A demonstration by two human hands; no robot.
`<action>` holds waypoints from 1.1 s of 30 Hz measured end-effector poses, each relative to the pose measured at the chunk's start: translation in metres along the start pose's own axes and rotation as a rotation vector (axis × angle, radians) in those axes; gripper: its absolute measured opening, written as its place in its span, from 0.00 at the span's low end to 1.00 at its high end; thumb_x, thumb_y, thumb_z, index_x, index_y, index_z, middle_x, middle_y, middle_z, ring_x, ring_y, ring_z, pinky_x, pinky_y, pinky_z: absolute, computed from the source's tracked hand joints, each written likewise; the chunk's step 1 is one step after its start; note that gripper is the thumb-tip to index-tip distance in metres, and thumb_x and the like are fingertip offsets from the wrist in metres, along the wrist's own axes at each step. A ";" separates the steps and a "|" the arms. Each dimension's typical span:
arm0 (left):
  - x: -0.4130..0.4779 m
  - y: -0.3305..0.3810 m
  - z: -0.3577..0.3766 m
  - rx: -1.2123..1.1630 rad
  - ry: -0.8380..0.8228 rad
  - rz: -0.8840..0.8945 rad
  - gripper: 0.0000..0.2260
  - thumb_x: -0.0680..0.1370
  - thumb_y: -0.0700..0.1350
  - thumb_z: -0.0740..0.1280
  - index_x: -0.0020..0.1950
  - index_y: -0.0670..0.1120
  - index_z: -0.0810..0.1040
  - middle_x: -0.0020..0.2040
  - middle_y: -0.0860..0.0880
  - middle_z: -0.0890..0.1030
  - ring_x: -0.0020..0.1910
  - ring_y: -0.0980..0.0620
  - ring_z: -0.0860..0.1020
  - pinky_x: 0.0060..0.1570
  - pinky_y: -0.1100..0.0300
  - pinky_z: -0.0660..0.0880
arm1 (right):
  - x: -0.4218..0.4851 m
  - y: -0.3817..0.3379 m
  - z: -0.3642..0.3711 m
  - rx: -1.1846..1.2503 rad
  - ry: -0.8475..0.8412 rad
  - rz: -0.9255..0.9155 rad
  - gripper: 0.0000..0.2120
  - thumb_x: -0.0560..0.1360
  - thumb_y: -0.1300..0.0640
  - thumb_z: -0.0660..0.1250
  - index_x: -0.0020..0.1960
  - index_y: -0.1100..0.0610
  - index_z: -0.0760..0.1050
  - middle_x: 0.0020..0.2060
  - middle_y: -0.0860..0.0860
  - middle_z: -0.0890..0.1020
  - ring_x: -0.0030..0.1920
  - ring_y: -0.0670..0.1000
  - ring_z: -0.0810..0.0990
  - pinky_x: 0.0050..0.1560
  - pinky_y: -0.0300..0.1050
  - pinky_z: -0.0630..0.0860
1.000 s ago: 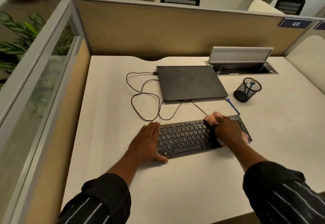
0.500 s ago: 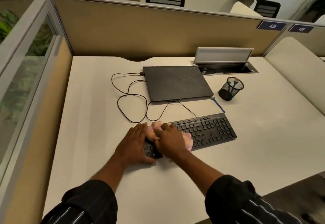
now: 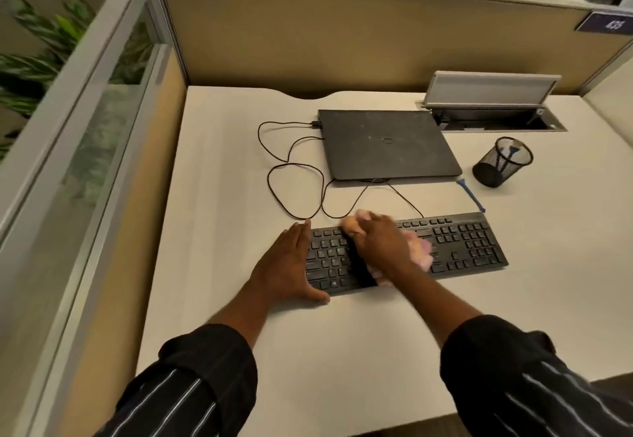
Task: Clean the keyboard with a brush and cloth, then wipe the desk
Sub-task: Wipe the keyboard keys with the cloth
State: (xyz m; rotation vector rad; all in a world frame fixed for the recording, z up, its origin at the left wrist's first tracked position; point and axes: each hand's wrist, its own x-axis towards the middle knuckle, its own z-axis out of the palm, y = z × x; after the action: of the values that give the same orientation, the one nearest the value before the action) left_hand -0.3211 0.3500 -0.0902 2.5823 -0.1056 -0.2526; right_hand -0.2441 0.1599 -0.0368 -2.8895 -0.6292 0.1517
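Observation:
A black keyboard (image 3: 462,244) lies across the white desk (image 3: 342,351). My left hand (image 3: 287,265) rests flat with fingers together against the keyboard's left end, holding it still. My right hand (image 3: 383,248) presses a pink cloth (image 3: 423,251) onto the keys left of the middle, fingers closed over it; the cloth shows at both sides of the hand. A blue-handled brush (image 3: 471,195) lies on the desk behind the keyboard's right end.
A closed black laptop (image 3: 387,143) sits behind the keyboard, with a black cable (image 3: 291,176) looped to its left. A black mesh pen cup (image 3: 501,162) stands at the right. An open cable hatch (image 3: 493,107) is at the back, with partition walls (image 3: 342,35) behind and left.
My right hand with the cloth swept from the keyboard's right part to its left end, and has now moved back toward the middle. My left hand stays at the left end.

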 end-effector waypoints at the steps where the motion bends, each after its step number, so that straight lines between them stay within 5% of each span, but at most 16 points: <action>1: 0.000 0.000 -0.001 -0.018 -0.001 0.002 0.67 0.58 0.71 0.76 0.82 0.44 0.41 0.82 0.47 0.51 0.80 0.48 0.50 0.78 0.58 0.50 | -0.002 -0.024 0.009 0.031 0.011 -0.032 0.13 0.79 0.56 0.60 0.60 0.57 0.78 0.56 0.60 0.81 0.57 0.62 0.77 0.59 0.55 0.71; 5: 0.001 -0.004 0.001 -0.155 -0.008 0.015 0.68 0.57 0.66 0.81 0.82 0.44 0.43 0.82 0.51 0.50 0.81 0.52 0.49 0.79 0.54 0.52 | 0.003 -0.060 0.040 -0.006 -0.055 -0.096 0.26 0.76 0.48 0.47 0.66 0.53 0.74 0.63 0.54 0.78 0.64 0.59 0.73 0.66 0.55 0.66; 9: -0.003 -0.012 0.004 -0.126 -0.035 0.033 0.69 0.56 0.70 0.76 0.82 0.46 0.39 0.83 0.48 0.46 0.81 0.51 0.46 0.78 0.61 0.46 | -0.010 -0.022 0.018 -0.022 -0.087 -0.087 0.21 0.79 0.49 0.59 0.71 0.48 0.70 0.70 0.52 0.73 0.68 0.57 0.71 0.61 0.52 0.73; 15: -0.007 -0.015 0.000 -0.096 -0.019 0.023 0.68 0.59 0.68 0.78 0.82 0.46 0.37 0.82 0.47 0.50 0.79 0.50 0.53 0.73 0.66 0.48 | -0.007 0.017 0.023 -0.301 -0.076 0.146 0.21 0.76 0.48 0.57 0.65 0.53 0.76 0.64 0.54 0.78 0.57 0.56 0.78 0.58 0.52 0.74; 19: -0.005 -0.013 -0.003 -0.113 -0.035 0.034 0.68 0.58 0.66 0.80 0.82 0.46 0.38 0.81 0.47 0.53 0.78 0.50 0.56 0.72 0.65 0.52 | -0.007 -0.047 0.029 -0.100 -0.021 0.022 0.20 0.69 0.54 0.55 0.52 0.58 0.81 0.50 0.57 0.83 0.50 0.59 0.79 0.55 0.52 0.72; 24: -0.009 -0.015 -0.005 -0.172 -0.044 0.066 0.68 0.59 0.63 0.82 0.82 0.49 0.38 0.83 0.50 0.49 0.79 0.50 0.54 0.77 0.59 0.55 | -0.008 -0.056 0.018 -0.083 -0.178 -0.150 0.21 0.77 0.50 0.61 0.69 0.52 0.72 0.67 0.54 0.74 0.64 0.60 0.71 0.60 0.53 0.72; 29: -0.008 -0.017 -0.009 -0.167 -0.083 0.087 0.68 0.59 0.62 0.83 0.81 0.51 0.36 0.83 0.52 0.47 0.79 0.52 0.54 0.73 0.64 0.52 | 0.006 -0.056 0.014 -0.109 -0.154 -0.023 0.20 0.77 0.51 0.63 0.68 0.51 0.72 0.66 0.53 0.74 0.62 0.59 0.72 0.59 0.55 0.73; 33: -0.007 -0.020 -0.010 -0.192 -0.089 0.052 0.71 0.57 0.62 0.84 0.81 0.53 0.34 0.82 0.52 0.52 0.79 0.52 0.57 0.72 0.63 0.58 | -0.001 -0.065 0.019 -0.117 -0.169 -0.193 0.26 0.75 0.54 0.63 0.73 0.48 0.67 0.71 0.52 0.70 0.65 0.61 0.68 0.61 0.55 0.68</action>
State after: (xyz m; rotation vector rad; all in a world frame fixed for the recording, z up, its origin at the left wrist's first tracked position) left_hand -0.3258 0.3727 -0.0907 2.3745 -0.1727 -0.3418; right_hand -0.2736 0.2204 -0.0427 -2.9255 -0.9737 0.3447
